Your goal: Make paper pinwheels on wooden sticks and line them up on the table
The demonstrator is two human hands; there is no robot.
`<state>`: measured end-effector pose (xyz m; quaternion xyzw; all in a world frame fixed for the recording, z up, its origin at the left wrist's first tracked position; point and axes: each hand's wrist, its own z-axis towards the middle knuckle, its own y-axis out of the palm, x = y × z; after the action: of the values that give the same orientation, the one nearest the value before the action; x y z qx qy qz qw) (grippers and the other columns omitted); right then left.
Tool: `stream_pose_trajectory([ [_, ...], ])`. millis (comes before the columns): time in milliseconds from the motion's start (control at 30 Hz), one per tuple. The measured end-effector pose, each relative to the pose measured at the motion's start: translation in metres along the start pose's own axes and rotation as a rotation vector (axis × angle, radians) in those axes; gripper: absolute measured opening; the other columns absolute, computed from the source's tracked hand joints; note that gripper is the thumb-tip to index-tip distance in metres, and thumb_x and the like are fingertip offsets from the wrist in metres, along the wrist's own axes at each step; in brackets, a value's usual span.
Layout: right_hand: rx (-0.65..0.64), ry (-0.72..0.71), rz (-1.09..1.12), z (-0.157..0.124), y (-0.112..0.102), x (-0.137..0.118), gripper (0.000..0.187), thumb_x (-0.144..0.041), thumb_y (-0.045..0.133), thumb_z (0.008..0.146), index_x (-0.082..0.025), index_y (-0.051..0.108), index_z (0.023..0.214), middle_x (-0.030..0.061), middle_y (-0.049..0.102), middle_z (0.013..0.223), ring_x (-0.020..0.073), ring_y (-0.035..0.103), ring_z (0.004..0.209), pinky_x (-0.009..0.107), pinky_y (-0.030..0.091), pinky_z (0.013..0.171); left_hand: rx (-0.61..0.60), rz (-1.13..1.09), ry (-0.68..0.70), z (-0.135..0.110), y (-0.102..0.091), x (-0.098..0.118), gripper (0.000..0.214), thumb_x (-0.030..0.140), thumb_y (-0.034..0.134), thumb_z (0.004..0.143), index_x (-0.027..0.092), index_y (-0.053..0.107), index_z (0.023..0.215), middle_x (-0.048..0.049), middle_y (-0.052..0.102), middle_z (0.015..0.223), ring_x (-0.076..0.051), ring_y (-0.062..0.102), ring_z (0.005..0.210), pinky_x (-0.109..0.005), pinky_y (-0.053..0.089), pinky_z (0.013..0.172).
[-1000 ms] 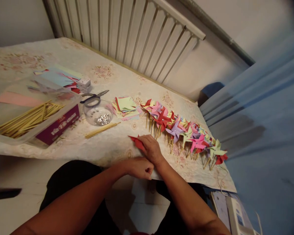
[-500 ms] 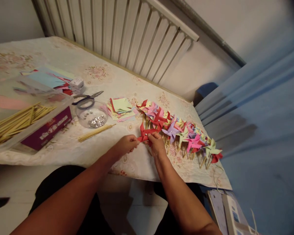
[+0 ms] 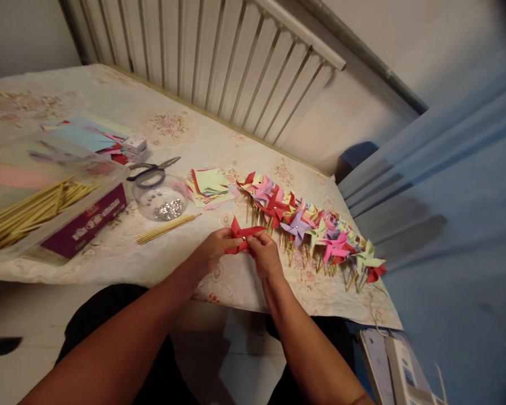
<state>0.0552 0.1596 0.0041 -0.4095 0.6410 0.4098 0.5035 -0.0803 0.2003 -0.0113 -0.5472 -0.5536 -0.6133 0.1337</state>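
A red paper pinwheel [image 3: 243,233] is held just above the table between both hands. My left hand [image 3: 216,246] pinches its left side and my right hand [image 3: 265,254] pinches its centre, where a small silver pin shows. Just behind them a long row of finished coloured pinwheels on sticks [image 3: 310,222] lies across the flowered tablecloth [image 3: 122,256]. A few loose wooden sticks [image 3: 166,228] lie to the left of my left hand.
A round clear dish of silver pins [image 3: 160,198], scissors [image 3: 150,168] and a stack of cut paper squares [image 3: 209,185] sit behind. A clear box of sticks [image 3: 37,211] stands at the left. A radiator [image 3: 219,62] runs behind; a blue curtain [image 3: 455,225] hangs at the right.
The red paper lay flat under my right hand near the table edge. Both hands have since lifted it and it now shows folded pinwheel blades, held a little further from me.
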Motion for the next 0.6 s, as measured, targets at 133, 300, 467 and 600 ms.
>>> stream_pose_trajectory([
  [133,-0.032,-0.004,-0.005,-0.0013,0.0031,0.0022,0.026,-0.036,0.074,0.064,-0.019,0.068,0.083,-0.0012,0.068,0.073,0.0130,0.061,0.062,0.027,0.051,0.063,0.037,-0.031,0.010,-0.0002,0.0027,-0.0004,0.037,0.026,0.081,0.058,0.012,0.067,0.089,-0.0037,0.070,0.077,-0.014,0.062,0.069,-0.027,0.046,0.070],
  [300,-0.043,-0.010,0.010,-0.0026,0.0027,0.0028,0.024,-0.036,0.075,0.065,-0.020,0.067,0.081,-0.0020,0.068,0.073,0.0130,0.062,0.063,0.027,0.053,0.065,0.049,-0.038,0.020,0.0015,0.0006,-0.0038,0.036,0.026,0.080,0.058,0.012,0.067,0.089,-0.0044,0.071,0.080,-0.015,0.063,0.069,-0.028,0.047,0.069],
  [467,0.036,0.013,0.047,-0.0028,-0.0002,0.0031,0.026,-0.033,0.077,0.062,-0.020,0.066,0.081,-0.0014,0.069,0.075,0.0133,0.063,0.064,0.027,0.054,0.065,0.045,-0.027,0.020,0.0046,-0.0032,-0.0068,0.037,0.025,0.081,0.059,0.012,0.068,0.091,-0.0045,0.072,0.081,-0.014,0.063,0.069,-0.027,0.047,0.071],
  [600,0.046,0.019,0.045,-0.0031,-0.0016,0.0030,0.026,-0.031,0.077,0.060,-0.019,0.068,0.081,-0.0007,0.070,0.075,0.0127,0.062,0.063,0.026,0.053,0.063,0.060,-0.032,0.016,0.0051,-0.0019,-0.0067,0.038,0.025,0.082,0.058,0.011,0.068,0.091,-0.0041,0.072,0.078,-0.013,0.063,0.066,-0.027,0.047,0.071],
])
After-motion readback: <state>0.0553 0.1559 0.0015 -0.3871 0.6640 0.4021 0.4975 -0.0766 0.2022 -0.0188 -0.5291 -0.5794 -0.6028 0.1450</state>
